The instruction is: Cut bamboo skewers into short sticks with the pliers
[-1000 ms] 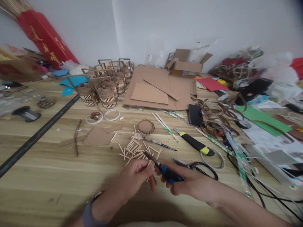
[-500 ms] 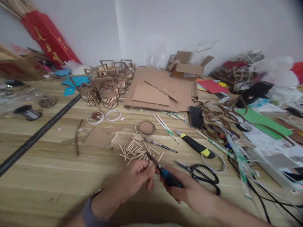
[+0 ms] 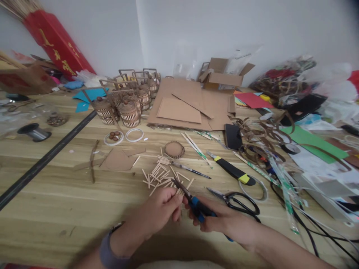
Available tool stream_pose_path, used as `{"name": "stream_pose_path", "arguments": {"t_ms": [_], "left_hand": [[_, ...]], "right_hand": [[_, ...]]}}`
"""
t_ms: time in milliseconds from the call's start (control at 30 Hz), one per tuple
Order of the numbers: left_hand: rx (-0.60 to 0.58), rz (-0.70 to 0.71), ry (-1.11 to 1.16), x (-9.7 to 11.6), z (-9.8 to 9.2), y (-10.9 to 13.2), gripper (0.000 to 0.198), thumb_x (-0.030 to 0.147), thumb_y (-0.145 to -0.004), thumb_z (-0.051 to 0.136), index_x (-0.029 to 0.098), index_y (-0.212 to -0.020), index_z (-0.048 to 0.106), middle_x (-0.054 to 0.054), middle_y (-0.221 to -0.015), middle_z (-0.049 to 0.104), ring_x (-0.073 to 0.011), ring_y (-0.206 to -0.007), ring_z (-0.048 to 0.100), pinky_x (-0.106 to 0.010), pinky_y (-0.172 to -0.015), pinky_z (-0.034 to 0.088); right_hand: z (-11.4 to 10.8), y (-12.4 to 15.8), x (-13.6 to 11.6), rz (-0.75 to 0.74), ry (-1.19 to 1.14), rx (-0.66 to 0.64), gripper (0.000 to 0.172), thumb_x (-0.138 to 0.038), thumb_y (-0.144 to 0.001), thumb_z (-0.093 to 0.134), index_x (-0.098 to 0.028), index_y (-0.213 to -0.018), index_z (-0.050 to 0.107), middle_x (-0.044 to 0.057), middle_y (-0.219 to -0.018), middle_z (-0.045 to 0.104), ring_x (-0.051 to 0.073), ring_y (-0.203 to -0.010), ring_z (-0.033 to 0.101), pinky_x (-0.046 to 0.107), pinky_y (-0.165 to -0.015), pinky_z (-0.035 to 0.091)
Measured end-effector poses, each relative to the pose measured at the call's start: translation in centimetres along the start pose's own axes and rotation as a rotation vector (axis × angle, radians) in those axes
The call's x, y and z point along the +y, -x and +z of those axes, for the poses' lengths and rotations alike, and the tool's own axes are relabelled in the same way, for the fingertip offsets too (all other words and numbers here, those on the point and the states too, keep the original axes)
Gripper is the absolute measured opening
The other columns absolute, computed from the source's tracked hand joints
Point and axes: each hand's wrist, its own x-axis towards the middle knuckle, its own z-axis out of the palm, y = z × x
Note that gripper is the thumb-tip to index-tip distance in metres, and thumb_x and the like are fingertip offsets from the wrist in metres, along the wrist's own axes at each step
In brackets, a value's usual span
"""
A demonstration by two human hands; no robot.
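My left hand (image 3: 158, 209) is closed, pinching several short wooden sticks (image 3: 180, 191) between thumb and fingers. In my right hand (image 3: 224, 222) are pliers (image 3: 202, 207) with blue and black handles, the handles spread somewhat apart. Their dark jaws lie over or beside the ends of the held sticks; whether they touch them I cannot tell. Just beyond both hands lies a loose pile of cut sticks (image 3: 157, 175). A round cardboard base with a woven rim (image 3: 174, 150) rests behind the pile, and a pen (image 3: 192, 170) lies beside it.
Black scissors (image 3: 238, 201), a utility knife (image 3: 234, 170) and a tape roll (image 3: 263, 190) lie at right. Small lidded baskets (image 3: 129, 114) stand at the back left near cardboard sheets (image 3: 179, 110). Tangled brown strips (image 3: 252, 138) and a phone (image 3: 233, 136) lie farther right.
The pliers' handles have spread apart in my right hand, and its fingers have loosened. My left hand keeps its pinch on the sticks, nearly in place.
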Motion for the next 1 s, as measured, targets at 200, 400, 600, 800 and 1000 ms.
{"name": "stream_pose_path", "arguments": {"t_ms": [200,400,600,800,1000], "left_hand": [[-0.023,0.005,0.118,0.0,0.2,-0.1,0.049,0.067,-0.081,0.051,0.018,-0.078,0.056,0.007,-0.051,0.041,-0.0124,-0.053,0.045,-0.027,-0.059,0.038],[0.047,0.036,0.042,0.2,0.5,-0.1,0.047,0.065,-0.084,0.049,0.02,-0.071,0.051,0.006,-0.053,0.042,-0.0128,-0.054,0.045,-0.026,-0.058,0.037],[0.062,0.045,-0.017,0.0,0.2,-0.3,0.045,0.062,-0.087,0.045,0.02,-0.072,0.05,0.006,-0.055,0.042,-0.0126,-0.054,0.042,-0.025,-0.056,0.034],[0.086,0.031,-0.184,0.2,-0.2,-0.3,0.036,0.049,-0.094,0.039,0.022,-0.072,0.046,0.006,-0.058,0.044,-0.0132,-0.055,0.041,-0.025,-0.055,0.032],[0.262,0.19,-0.614,0.6,0.3,-0.2,0.026,0.029,-0.096,0.037,0.021,-0.075,0.051,-0.002,-0.072,0.058,-0.0189,-0.069,0.053,-0.029,-0.064,0.034]], "right_hand": [[0.0,-0.2,0.5,-0.034,0.091,0.049,0.025,-0.025,-0.059,0.056,-0.02,-0.084,0.056,0.0,-0.085,0.054,0.018,-0.08,0.048,0.03,-0.071,0.038],[0.3,-0.6,0.8,-0.11,0.218,0.123,0.02,-0.023,-0.058,0.05,-0.02,-0.078,0.053,-0.002,-0.071,0.046,0.016,-0.071,0.041,0.03,-0.065,0.031],[0.1,-0.6,0.8,-0.103,0.166,0.134,0.024,-0.024,-0.062,0.055,-0.02,-0.085,0.057,0.001,-0.082,0.054,0.019,-0.08,0.047,0.032,-0.073,0.036],[0.5,-0.4,0.3,0.0,-0.073,0.066,0.026,-0.024,-0.061,0.06,-0.02,-0.087,0.061,0.001,-0.085,0.059,0.018,-0.081,0.054,0.029,-0.07,0.041],[0.7,-0.4,-0.2,0.03,-0.173,0.094,0.034,-0.022,-0.059,0.06,-0.019,-0.092,0.062,0.001,-0.085,0.06,0.017,-0.079,0.054,0.029,-0.069,0.043]]}}
